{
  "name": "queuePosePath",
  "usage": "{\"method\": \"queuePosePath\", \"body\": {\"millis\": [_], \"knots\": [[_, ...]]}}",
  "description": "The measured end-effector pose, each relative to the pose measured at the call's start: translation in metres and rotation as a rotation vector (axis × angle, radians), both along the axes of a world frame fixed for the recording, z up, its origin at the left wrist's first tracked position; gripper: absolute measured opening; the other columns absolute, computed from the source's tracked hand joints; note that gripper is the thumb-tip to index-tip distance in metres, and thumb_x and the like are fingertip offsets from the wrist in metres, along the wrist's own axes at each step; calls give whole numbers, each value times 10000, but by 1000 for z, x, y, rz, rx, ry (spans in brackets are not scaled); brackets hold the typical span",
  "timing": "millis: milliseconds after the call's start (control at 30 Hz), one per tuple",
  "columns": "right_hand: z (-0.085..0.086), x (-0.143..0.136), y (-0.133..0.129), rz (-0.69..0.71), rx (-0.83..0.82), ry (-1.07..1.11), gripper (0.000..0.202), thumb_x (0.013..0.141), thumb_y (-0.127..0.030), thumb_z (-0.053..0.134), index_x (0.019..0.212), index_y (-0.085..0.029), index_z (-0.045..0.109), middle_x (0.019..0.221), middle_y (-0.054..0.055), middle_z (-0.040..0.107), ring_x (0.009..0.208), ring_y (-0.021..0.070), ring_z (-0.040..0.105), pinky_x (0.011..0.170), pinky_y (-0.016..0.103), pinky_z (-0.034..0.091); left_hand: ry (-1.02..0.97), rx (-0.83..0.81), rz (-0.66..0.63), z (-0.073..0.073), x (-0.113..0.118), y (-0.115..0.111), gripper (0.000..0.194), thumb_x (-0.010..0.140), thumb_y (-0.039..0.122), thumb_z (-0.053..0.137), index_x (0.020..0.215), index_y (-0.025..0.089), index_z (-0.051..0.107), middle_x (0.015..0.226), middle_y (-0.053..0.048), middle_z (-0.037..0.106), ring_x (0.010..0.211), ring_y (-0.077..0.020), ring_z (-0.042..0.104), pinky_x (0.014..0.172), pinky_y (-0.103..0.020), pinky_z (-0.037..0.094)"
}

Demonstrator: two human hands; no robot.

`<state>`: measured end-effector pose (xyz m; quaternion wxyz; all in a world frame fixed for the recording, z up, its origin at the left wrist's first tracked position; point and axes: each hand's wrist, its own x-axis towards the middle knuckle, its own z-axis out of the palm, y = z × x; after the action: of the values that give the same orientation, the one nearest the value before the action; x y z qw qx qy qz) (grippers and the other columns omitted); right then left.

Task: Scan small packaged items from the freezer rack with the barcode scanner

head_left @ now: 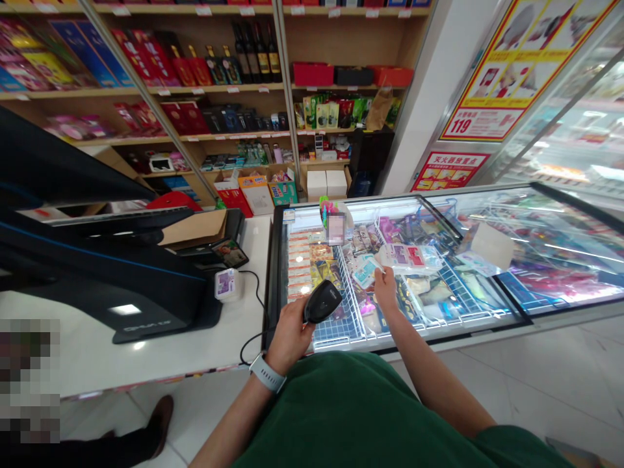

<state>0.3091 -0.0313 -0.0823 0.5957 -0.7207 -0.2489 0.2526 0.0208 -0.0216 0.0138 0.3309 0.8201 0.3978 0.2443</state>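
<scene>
My left hand (pixel 290 331) is wrapped round a black barcode scanner (pixel 322 301), above the near left part of the glass-topped freezer (pixel 302 218). To its right, my right hand (pixel 385 289) pinches the edge of a small flat pack with a pale blue label (pixel 365 270). Just beyond my right fingers, a row of packs with purple and red labels (pixel 409 257) lies on the freezer top. A cable runs from near the scanner to the white counter (pixel 185 344).
A small white tub with a purple label (pixel 227 285) sits on the counter beside a large black monitor stand (pixel 160 299). An open white box (pixel 487 247) rests on the freezer. Stocked shelves (pixel 234 88) stand behind. A person's shoe (pixel 162 422) shows at lower left.
</scene>
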Motion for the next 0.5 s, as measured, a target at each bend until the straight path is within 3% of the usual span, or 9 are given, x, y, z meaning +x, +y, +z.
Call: {"method": "queuePosePath", "body": {"millis": [100,367,500], "knots": [[-1,1,3,-7,20,125,401,772,-559,515,996,-232,454,656,-42,594,463,135,558,431,282,510,0,-14,-2,1,1,0,504,719,76,551,1208,195,563,1202,-91,633,1118,-264,573,994,-456,423],[-6,4,8,68,67,307,515,568,-373,722,1005,-230,490,734,-39,664,556,129,605,536,280,533,-4,-17,-8,-1,2,2,510,727,82,544,1224,193,553,1200,-99,631,1107,-269,576,995,-467,417],[-10,4,8,93,60,312,406,551,-364,745,853,-209,521,648,-51,626,509,106,564,530,258,518,6,-13,-2,0,2,1,515,722,78,546,1224,195,549,1209,-96,627,1114,-266,573,1001,-462,413]]}}
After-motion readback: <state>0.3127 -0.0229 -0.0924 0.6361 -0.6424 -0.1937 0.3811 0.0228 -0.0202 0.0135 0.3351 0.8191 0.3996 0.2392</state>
